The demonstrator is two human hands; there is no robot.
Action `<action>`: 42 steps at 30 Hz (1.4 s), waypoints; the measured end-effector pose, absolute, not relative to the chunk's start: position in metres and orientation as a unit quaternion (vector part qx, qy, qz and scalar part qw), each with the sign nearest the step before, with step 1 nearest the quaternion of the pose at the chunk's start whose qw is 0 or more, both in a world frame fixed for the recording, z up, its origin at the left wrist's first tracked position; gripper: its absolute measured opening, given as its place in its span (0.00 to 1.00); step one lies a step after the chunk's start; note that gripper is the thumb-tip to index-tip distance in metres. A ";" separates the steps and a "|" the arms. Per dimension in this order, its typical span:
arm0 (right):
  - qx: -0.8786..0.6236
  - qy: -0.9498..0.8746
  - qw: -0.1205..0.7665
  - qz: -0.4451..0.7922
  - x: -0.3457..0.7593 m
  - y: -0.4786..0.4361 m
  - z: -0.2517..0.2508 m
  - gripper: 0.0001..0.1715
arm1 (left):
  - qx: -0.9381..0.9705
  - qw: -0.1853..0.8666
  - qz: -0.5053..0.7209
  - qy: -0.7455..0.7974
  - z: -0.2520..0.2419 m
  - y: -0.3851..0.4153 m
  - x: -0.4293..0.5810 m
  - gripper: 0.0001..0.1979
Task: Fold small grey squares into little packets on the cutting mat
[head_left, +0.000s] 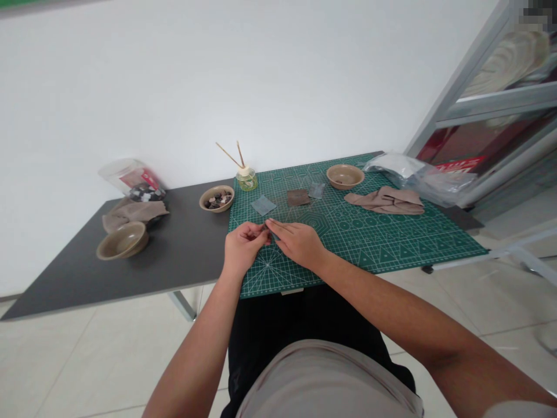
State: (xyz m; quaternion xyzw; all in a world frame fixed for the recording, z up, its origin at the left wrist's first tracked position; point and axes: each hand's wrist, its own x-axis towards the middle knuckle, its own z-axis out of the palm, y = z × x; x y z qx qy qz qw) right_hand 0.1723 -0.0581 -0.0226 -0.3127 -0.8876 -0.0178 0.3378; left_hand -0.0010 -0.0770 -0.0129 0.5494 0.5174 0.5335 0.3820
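Note:
Over the green cutting mat (374, 244), my left hand (242, 247) and my right hand (301, 242) meet at the fingertips. Pinched between them is a small dark brown piece (265, 228), perhaps a stone; the fingers cover most of it. My left hand is closed around it, while the fingers of my right hand press on it from the right. Just beyond the hands lie a grey-blue square sheet (263, 205), a brown square sheet (298, 197) and a smaller grey square (317, 190). A bowl (204, 206) of small mixed stones (218, 200) stands to the left.
At the back right are a bowl (345, 183) with a small dark piece inside, a crumpled brown cloth (389, 201) and a clear plastic bag (413, 174). A reed diffuser (247, 179) stands by the wall. Far left are another bowl (128, 249), cloth (134, 215) and a tipped clear jar (126, 174).

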 end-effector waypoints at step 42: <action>-0.318 -0.893 0.317 0.026 0.170 -0.060 -0.017 0.25 | 0.602 0.355 0.498 0.513 -0.014 -0.074 -0.002 0.08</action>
